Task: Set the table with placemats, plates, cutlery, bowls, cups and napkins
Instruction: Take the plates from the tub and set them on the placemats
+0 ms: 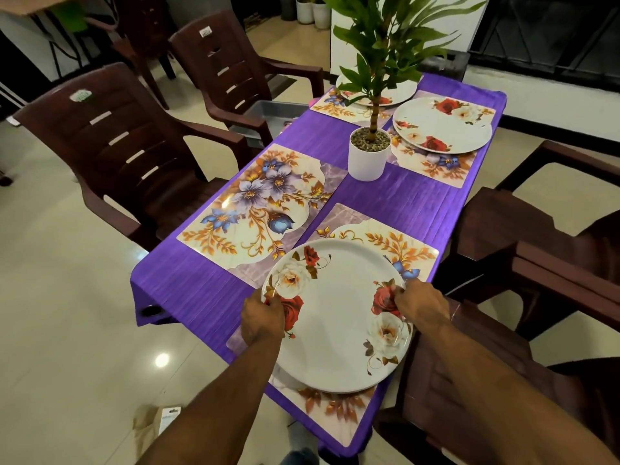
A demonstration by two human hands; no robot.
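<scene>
A white plate with red and white roses (pixel 335 317) lies over the near right floral placemat (pixel 385 236). My left hand (pixel 263 317) grips its left rim and my right hand (pixel 421 305) grips its right rim. The near left placemat (pixel 258 203) carries no plate. A second rose plate (pixel 443 125) sits on the far right placemat (pixel 432 166). A third plate (pixel 399 92) sits on the far left placemat (pixel 335 107), partly hidden by plant leaves. All lie on the purple tablecloth (pixel 396 193).
A potted plant in a white pot (pixel 369 156) stands mid-table. Brown plastic chairs (pixel 110 142) line the left side, with more at right (pixel 553 263). A grey bin (pixel 271 112) sits on the far left chair. A paper bag (pixel 157 421) lies on the floor.
</scene>
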